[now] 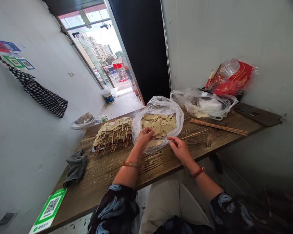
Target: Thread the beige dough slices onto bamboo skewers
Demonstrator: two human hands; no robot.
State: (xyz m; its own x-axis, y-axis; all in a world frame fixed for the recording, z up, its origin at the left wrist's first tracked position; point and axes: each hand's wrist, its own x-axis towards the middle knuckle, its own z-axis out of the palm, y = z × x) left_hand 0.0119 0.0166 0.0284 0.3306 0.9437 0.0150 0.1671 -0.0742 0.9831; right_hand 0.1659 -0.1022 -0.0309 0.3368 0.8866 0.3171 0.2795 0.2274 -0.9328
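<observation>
A green-edged card [50,208] with a code square lies at the table's left near corner, its small print too blurred to read. 4 code panels [13,53] in red, blue and green hang on the left wall; their lettering is illegible too, as is the gold marking on the red packet [243,78] at the back right.

The pale slices [164,123] lie in an open clear bag [179,120] at the middle of the wooden table [95,185]. The left hand [144,137] reaches over its near rim, thumb and fingertips narrowed beside 1 slice; I cannot tell whether they grip it. The right hand [180,150] is just outside the rim, thumb and forefinger close together; whether they pinch a stick cannot be told.

A loose stick [197,133] points away beyond it, towards the stick bundle [218,126]. Skewered slices [114,131] are heaped just left of the bag. Crumb-strewn room lies between left forearm and grey cloth [75,167]; the near edge runs beneath both forearms.
</observation>
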